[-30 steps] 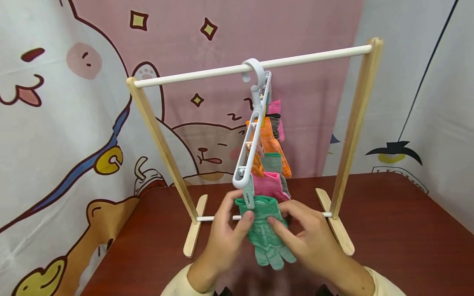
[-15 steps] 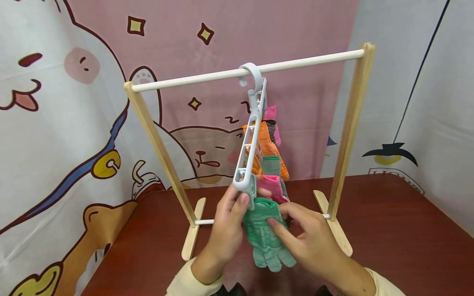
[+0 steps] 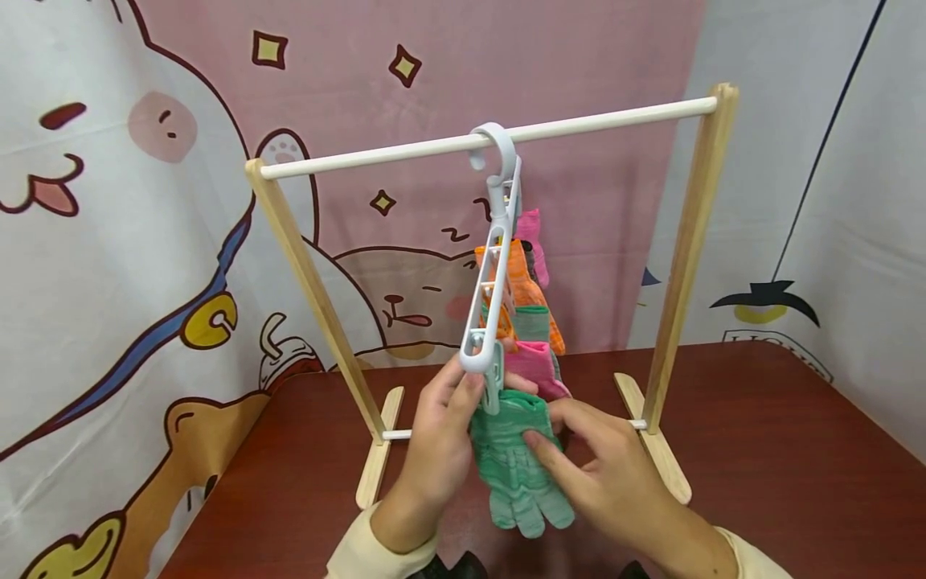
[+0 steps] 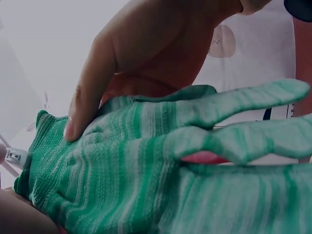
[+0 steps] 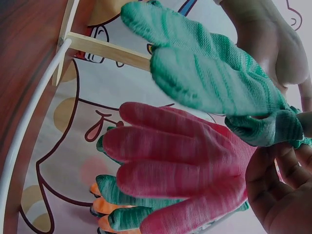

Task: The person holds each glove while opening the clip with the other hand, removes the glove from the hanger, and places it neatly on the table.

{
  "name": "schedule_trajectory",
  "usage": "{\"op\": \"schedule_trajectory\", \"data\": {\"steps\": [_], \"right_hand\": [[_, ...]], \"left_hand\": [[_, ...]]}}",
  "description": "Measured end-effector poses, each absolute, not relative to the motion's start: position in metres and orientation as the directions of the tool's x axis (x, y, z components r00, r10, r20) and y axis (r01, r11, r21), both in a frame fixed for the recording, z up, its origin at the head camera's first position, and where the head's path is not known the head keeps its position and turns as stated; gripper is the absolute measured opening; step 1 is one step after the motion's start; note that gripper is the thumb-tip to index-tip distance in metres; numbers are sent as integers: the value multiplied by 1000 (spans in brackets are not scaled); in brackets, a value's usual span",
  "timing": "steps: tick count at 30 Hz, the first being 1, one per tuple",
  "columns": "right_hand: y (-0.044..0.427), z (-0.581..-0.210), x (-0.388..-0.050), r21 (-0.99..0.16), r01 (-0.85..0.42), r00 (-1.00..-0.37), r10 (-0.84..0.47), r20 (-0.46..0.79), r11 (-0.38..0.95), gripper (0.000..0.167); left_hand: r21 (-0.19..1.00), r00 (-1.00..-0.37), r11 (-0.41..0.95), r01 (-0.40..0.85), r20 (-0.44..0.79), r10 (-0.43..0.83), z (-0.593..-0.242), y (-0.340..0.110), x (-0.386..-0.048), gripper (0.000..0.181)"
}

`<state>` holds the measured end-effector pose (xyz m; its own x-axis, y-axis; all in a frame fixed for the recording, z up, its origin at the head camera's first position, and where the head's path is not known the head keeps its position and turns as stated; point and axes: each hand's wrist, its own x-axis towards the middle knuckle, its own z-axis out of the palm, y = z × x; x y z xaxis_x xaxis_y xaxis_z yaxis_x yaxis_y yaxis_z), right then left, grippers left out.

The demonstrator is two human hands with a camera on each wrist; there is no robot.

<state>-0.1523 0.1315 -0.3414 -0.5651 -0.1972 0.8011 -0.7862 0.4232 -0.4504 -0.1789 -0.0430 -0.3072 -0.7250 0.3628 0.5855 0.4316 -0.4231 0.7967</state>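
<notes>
A green striped glove (image 3: 517, 458) hangs fingers down at the near end of a light grey clip hanger (image 3: 483, 310). My left hand (image 3: 437, 434) pinches the grey clip (image 3: 494, 386) at that end, thumb in front and fingers behind. The clip's lower tip overlaps the glove's cuff; whether it bites the cloth I cannot tell. With thumb and forefinger, my right hand (image 3: 611, 462) pinches the glove's right edge below the cuff. In the left wrist view, the right thumb presses the glove (image 4: 126, 165). A pink glove (image 5: 180, 151) hangs just behind.
The hanger hooks over a white rod (image 3: 608, 121) on a wooden stand (image 3: 687, 265). Further back hang an orange glove (image 3: 517, 269), a grey-green glove (image 3: 531, 323) and another pink item (image 3: 531, 233). Below is a dark red-brown table (image 3: 781, 450); a printed curtain (image 3: 579, 48) stands behind.
My left hand has moved from the glove's cuff up to the clip, its fingers now behind it. The right hand keeps its pinch on the glove.
</notes>
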Motion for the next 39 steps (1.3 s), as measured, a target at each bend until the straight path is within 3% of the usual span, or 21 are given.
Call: {"op": "schedule_trajectory", "data": {"steps": [8, 17, 23, 39], "right_hand": [[129, -343, -154, -433, -810, -539, -212, 815, 395, 29], [128, -346, -155, -487, -801, -576, -227, 785, 348, 24], [125, -349, -156, -470, -829, -545, -249, 800, 303, 32], [124, -349, -155, -446, -835, -530, -251, 810, 323, 25]], "left_hand": [[769, -701, -431, 473, 624, 345, -309, -43, -182, 48], [779, -722, -394, 488, 614, 319, -310, -44, -182, 44], [787, -745, -361, 501, 604, 283, -312, -45, -183, 42], [788, -771, -293, 541, 604, 201, -311, -48, -181, 37]]}}
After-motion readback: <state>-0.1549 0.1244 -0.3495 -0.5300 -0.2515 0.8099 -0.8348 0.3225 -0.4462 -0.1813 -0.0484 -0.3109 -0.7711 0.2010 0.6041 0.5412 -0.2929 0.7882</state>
